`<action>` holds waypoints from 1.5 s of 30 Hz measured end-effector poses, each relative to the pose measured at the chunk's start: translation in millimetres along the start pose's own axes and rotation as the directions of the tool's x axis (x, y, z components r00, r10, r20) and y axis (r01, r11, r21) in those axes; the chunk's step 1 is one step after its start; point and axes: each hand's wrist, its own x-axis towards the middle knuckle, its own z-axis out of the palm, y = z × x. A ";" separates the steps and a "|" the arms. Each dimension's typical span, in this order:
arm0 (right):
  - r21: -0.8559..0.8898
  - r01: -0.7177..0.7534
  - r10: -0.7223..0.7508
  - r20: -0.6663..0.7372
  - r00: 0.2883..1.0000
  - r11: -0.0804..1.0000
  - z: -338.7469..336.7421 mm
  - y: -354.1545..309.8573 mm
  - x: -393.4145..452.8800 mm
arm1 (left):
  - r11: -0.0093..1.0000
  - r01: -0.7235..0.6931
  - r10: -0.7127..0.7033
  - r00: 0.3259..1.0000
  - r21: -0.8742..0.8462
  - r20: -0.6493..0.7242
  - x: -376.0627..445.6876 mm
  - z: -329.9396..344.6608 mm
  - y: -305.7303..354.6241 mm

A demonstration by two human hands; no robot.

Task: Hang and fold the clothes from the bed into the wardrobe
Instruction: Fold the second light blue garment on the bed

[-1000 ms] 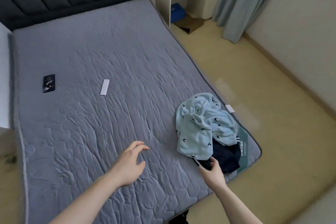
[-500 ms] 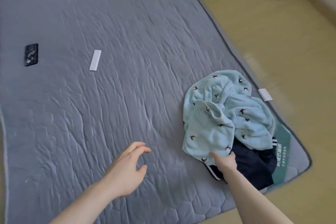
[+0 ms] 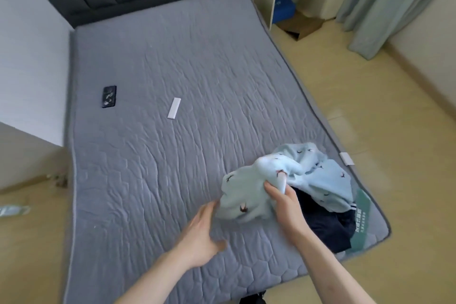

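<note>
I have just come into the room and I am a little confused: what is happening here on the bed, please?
A person is sorting clothes on the bed. The right hand grips a light blue garment with small dark prints and lifts part of it off a dark navy garment near the mattress corner. The left hand reaches toward the blue fabric with fingers open, at its edge. A phone and a small white bar lie farther up the mattress. Nothing is folded yet.
</note>
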 end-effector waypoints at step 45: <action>-0.420 0.394 -0.285 0.300 0.911 0.818 389.1 -59.3 -253.4 | 0.774 -0.538 0.055 0.582 -0.333 -0.812 -357.4 -391.9 -65.3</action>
